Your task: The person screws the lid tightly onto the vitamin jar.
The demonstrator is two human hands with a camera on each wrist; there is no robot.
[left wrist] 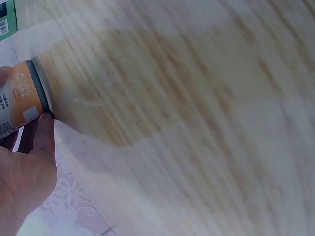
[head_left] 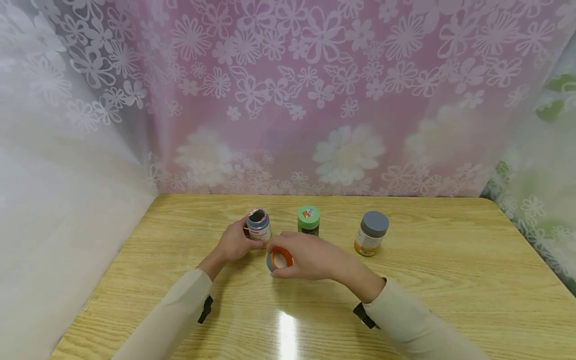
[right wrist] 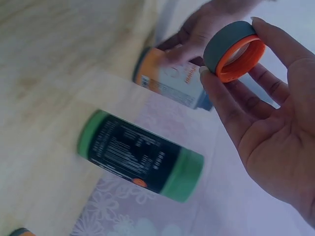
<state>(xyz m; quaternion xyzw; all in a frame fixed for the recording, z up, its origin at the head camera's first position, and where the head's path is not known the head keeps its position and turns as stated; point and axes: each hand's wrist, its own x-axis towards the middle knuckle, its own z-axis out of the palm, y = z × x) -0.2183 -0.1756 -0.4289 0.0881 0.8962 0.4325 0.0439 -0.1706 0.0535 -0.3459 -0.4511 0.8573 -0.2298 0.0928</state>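
My left hand grips a jar with a grey neck and a white and orange label. The jar's top is off, and a torn seal rims its dark mouth. In the left wrist view the jar's orange label shows beside my fingers. My right hand pinches a grey screw lid by its edge, its orange inside turned outward. The lid is apart from the jar, to its right and nearer me. Just beyond my right hand stands a green-capped jar, partly hidden by that hand.
A grey-lidded jar with a white and orange label stands to the right on the wooden table. Behind the table's far edge hangs a pink flowered curtain, and a pale sheet hangs at the left.
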